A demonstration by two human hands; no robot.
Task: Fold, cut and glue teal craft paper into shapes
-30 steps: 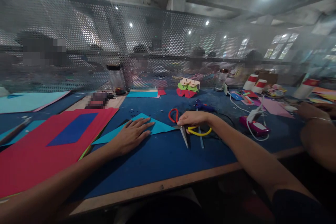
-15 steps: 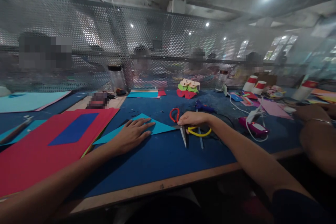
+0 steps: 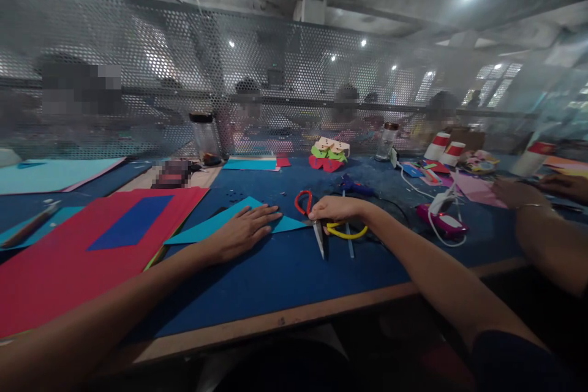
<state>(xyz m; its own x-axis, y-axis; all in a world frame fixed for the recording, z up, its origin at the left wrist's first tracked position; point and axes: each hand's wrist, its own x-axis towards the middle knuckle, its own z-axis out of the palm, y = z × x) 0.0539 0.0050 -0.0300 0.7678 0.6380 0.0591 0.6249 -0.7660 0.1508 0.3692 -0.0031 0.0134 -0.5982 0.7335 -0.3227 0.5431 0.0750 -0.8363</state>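
Observation:
A bright blue folded paper triangle (image 3: 250,208) lies on the dark blue table. My left hand (image 3: 245,229) rests flat on it, palm down, fingers stretched toward the paper's right corner. At that corner my right hand (image 3: 333,211) is closed around the middle of a pair of scissors. The scissors have a red handle loop (image 3: 303,202) and a yellow handle loop (image 3: 351,231), spread apart. One steel blade (image 3: 318,239) points down toward the table's front edge. My fingers partly hide the scissors' pivot and the paper's right tip.
Red sheets (image 3: 68,257) with a blue strip (image 3: 131,220) lie left. A blue glue gun (image 3: 353,185), a magenta device (image 3: 443,220) with a white cable and a co-worker's hand (image 3: 519,193) are right. A paper model (image 3: 328,153) and a bottle (image 3: 204,138) stand behind.
My left hand has slid a little to the right along the blue paper. My right hand with the scissors stays almost in place. The co-worker's hand at the right has moved left.

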